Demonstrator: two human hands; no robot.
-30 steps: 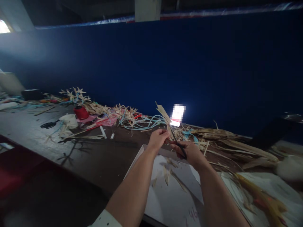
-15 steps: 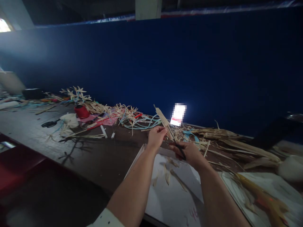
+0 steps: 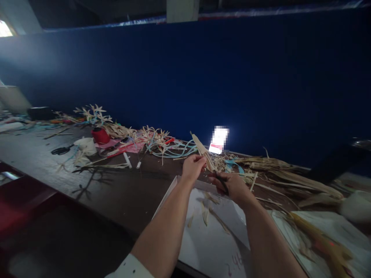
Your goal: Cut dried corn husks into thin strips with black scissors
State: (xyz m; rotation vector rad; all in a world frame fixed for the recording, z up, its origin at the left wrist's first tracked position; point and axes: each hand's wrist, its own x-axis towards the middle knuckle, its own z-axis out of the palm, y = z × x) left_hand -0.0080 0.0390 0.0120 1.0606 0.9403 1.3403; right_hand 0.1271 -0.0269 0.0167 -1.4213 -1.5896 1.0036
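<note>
My left hand [image 3: 192,167] pinches a pale dried leaf strip [image 3: 201,147] that sticks up and to the left. Just to its right, my right hand [image 3: 232,187] grips black scissors [image 3: 221,182], whose blades sit at the base of the strip. Both hands hover over a white sheet of paper [image 3: 209,239] on the dark wooden table [image 3: 110,193]. Several cut slivers of leaf [image 3: 206,214] lie on the sheet below the hands.
Dried leaves and star-shaped woven pieces [image 3: 150,137] line the back of the table, with blue strips [image 3: 174,150], a red spool [image 3: 100,136], a white cup [image 3: 85,145] and another pair of scissors [image 3: 60,150]. Long husks [image 3: 292,179] lie at right. A blue wall [image 3: 232,77] rises behind.
The leaf strip has tipped lower and my hands have come slightly closer together. The scissors stay at the strip's base.
</note>
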